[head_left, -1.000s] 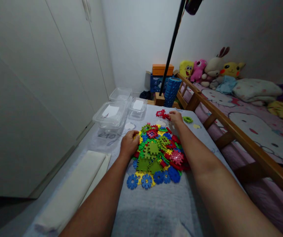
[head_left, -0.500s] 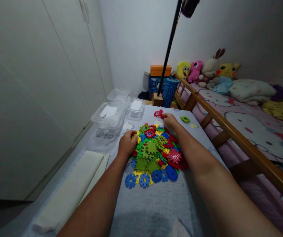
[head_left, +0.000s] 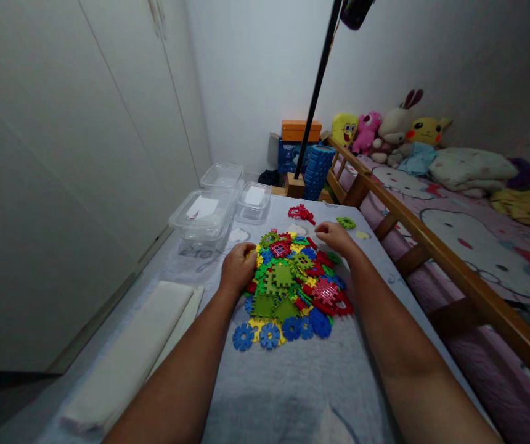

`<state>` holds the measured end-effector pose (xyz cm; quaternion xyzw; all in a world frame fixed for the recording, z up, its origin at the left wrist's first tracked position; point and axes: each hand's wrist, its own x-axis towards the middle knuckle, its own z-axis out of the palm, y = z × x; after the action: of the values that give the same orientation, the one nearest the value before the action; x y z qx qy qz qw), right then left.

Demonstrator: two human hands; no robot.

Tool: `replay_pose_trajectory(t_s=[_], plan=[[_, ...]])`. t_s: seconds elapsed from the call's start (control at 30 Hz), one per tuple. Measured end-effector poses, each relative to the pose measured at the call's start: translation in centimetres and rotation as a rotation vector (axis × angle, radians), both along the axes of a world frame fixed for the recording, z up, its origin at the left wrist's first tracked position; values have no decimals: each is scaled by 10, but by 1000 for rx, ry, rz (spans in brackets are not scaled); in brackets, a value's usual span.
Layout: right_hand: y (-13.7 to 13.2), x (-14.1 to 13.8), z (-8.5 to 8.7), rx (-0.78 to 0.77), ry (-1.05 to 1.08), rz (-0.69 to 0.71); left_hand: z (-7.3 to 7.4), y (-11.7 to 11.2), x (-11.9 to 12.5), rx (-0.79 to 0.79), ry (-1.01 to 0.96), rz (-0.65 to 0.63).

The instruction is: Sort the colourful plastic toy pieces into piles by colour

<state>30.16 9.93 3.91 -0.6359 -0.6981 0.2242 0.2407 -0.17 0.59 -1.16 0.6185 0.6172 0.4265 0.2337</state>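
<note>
A heap of plastic building pieces point(head_left: 280, 279) in green, red, yellow and blue lies on the cloth-covered table point(head_left: 283, 382). Against its left edge is my left hand point(head_left: 238, 268), fingers curled round what looks like a yellow building piece, mostly hidden by the fingers. My right hand point(head_left: 334, 237) hovers beyond the heap's far right side, thumb and fingers slightly apart with nothing visible in them. Just past its fingertips, a small group of red pieces point(head_left: 301, 213) lies apart from the heap. A lone green piece point(head_left: 346, 222) rests farther right. Blue flower-shaped discs point(head_left: 270, 336) line the near edge.
Clear plastic boxes point(head_left: 204, 213) stand at the back left, one with a white paper on its lid. A folded white cloth point(head_left: 130, 351) lies along the left. A wooden bed rail point(head_left: 431, 259) runs down the right. A black pole point(head_left: 315, 92) rises behind the table.
My right hand has let go of the red piece beside the other red ones and drawn back to the right, towards me. The left hand stays at the heap.
</note>
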Motion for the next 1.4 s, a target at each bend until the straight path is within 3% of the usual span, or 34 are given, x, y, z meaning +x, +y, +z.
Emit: replay_pose_trajectory(t_s=[0.17, 0.37, 0.73, 0.87, 1.23, 1.4], plan=[[-22, 5, -8, -92, -167, -3, 1, -1, 0, -1, -4, 8], [-27, -3, -22, -56, -230, -78, 1, 0, 0, -18, -6, 12], [-23, 21, -33, 121, 61, -207, 2, 0, 0, -23, -4, 15], [-22, 31, -39, 166, 45, -258, 2, 0, 0, -10, -25, 23], [-21, 32, -41, 152, -152, -187, 2, 0, -1, 7, -66, 8], [-20, 33, -45, 161, -154, -218, 2, 0, 0, -16, -82, -20]])
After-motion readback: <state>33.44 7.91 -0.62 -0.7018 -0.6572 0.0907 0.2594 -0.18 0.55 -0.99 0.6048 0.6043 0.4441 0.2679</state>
